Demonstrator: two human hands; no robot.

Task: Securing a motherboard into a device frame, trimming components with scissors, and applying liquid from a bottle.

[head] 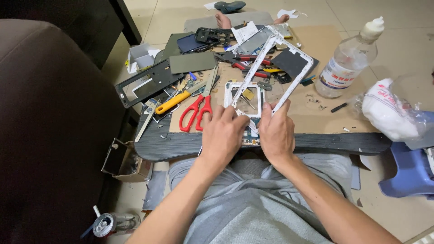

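Both my hands grip the near end of a long white rectangular device frame (pixel 289 47) that tilts up and away over the low table (pixel 316 142). My left hand (pixel 222 133) pinches its left rail, my right hand (pixel 276 131) its right rail. Under the frame lies a smaller white frame (pixel 228 92) with a circuit board partly hidden beneath my hands. Red-handled scissors (pixel 195 110) lie just left of my left hand.
A yellow-handled tool (pixel 174 102), dark device panels (pixel 144 83), pliers and small parts clutter the table's far side. A clear plastic bottle (pixel 346 61) stands at right, a white bag (pixel 389 110) beyond it. A dark sofa (pixel 54 113) is left, a can (pixel 106 224) on the floor.
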